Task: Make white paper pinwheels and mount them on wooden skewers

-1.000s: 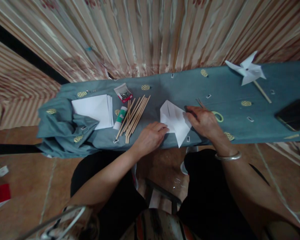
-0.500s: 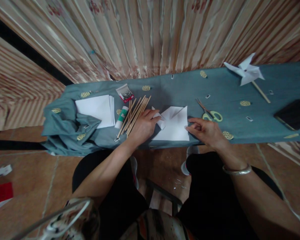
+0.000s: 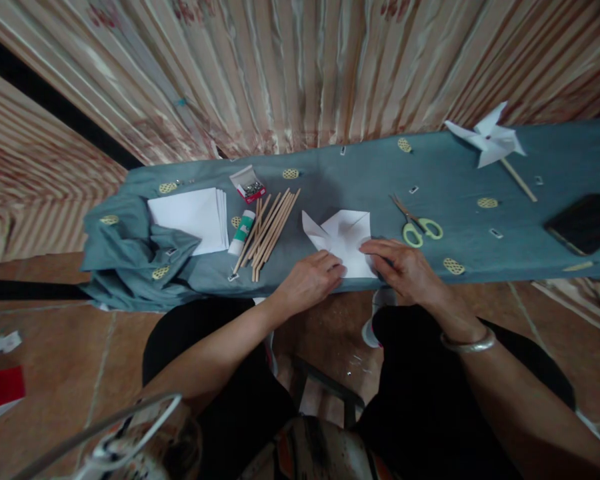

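A white paper sheet, with cuts and a raised flap at its left, lies at the front edge of the cloth-covered table. My left hand has its bent fingers closed on the paper's lower left corner. At the right edge, the thumb and fingers of my right hand pinch the same paper. Green-handled scissors lie just beyond my right hand. Left of the paper is a bunch of wooden sticks, beside a glue stick. My fingertips partly hide the paper's lower edge.
A small open box of pins stands behind the sticks. A stack of white paper lies at the left. A finished paper pinwheel on a stick and a dark phone-like object lie to the right. A curtain hangs behind the table.
My left hand has moved from the paper's upper left flap down to its lower left corner, leaving that flap standing up. My right hand has shifted slightly left along with the paper's edge.
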Available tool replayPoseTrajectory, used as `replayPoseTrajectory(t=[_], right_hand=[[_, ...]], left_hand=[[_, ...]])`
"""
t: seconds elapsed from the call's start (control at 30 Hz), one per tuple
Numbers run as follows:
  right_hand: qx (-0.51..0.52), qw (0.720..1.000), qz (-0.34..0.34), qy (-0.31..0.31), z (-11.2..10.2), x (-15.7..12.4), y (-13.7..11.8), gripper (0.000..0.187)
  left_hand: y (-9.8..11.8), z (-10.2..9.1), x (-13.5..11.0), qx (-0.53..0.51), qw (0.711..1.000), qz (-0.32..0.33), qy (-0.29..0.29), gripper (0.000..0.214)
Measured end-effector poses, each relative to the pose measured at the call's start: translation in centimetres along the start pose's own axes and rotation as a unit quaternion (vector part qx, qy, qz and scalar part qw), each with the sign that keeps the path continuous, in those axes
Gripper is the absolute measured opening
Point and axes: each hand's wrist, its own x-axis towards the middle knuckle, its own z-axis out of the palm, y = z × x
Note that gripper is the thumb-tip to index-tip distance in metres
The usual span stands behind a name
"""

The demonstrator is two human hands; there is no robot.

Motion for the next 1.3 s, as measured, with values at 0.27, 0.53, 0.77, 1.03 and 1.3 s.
replayPoseTrajectory(t=[0.27,0.53,0.77,1.03,1.3], right_hand=[[0.118,0.99,0.038,-0.06,-0.9,0.0,0.9,0.042],[0.238,0.961,0.082,-0.114,-1.9,0.6,-0.2,0.019],[0.247,0.962,0.081,-0.088,-1.3,0.8,-0.7,0.03],[0.206,0.975,0.081,0.032,1.2,1.7,-0.5,0.017],[0.093,0.991,0.071,0.069,3.1,2.7,-1.3,0.007]], left_hand=[[-0.1,-0.2,-0.7,-0.014,1.0,-0.021,0.0,0.019],[-0.1,-0.4,-1.3,-0.04,0.999,-0.013,0.016,0.02],[0.1,-0.5,-1.2,-0.039,0.999,-0.011,0.0,0.019],[0.3,-0.2,-1.1,-0.021,1.0,-0.006,-0.004,0.019],[0.4,-0.1,-1.1,-0.013,1.0,-0.009,-0.006,0.019]])
